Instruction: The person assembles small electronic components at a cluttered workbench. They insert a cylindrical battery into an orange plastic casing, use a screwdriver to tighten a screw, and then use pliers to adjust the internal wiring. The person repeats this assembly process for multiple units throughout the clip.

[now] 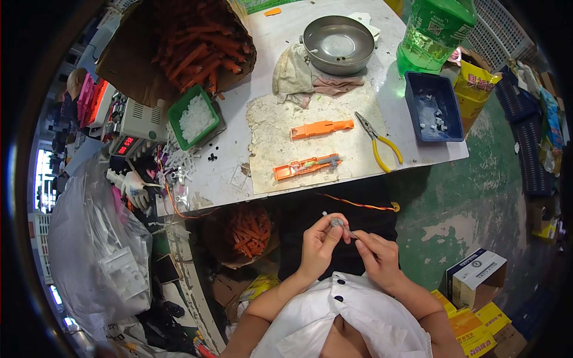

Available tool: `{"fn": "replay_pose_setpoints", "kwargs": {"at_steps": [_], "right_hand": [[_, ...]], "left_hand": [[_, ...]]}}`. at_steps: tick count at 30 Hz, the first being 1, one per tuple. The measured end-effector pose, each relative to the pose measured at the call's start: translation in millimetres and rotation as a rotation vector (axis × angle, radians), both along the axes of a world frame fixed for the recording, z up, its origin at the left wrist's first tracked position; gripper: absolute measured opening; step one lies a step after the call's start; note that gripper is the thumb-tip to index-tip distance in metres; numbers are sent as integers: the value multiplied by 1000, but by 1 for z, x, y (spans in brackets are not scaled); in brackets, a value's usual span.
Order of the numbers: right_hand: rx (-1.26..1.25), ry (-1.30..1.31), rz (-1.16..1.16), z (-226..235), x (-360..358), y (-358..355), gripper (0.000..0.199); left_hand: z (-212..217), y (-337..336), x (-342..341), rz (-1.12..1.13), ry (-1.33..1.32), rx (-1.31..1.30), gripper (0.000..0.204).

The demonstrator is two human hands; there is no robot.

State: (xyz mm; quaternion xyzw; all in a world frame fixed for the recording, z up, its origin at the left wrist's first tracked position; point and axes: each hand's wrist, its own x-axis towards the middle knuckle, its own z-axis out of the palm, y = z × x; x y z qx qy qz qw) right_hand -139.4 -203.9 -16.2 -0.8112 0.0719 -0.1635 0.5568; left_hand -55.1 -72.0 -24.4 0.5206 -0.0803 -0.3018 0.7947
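A small grey metal part (pixel 337 222) sits pinched between the fingertips of the left hand (pixel 320 241), held low over the lap, below the table edge. The right hand (pixel 376 255) is closed too, its fingertips meeting the part from the other side (what they grip, if anything, is too small to tell). Up on the white table (pixel 239 173), 2 orange plastic pieces (pixel 307 166) lie on a worn mat (pixel 316 143), yellow-handled pliers (pixel 377 141) just beside them, near a blue tray (pixel 434 107) and a steel bowl (pixel 338 43).
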Motion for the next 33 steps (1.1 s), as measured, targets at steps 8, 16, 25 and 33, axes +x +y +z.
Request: {"fn": "replay_pose_setpoints", "kwargs": {"at_steps": [8, 16, 25, 33], "right_hand": [[-16, -14, -89, 3, 6, -9, 17], [-35, 55, -195, 10, 20, -35, 19], [-757, 62, -225, 20, 126, -76, 44], [-925, 158, -284, 22, 169, -94, 41]], "left_hand": [[-6, 9, 29, 68, -122, 40, 20], [9, 44, 49, 313, -433, 195, 28], [26, 61, 46, 257, -615, 192, 28], [4, 98, 50, 428, -445, 260, 23]]}}
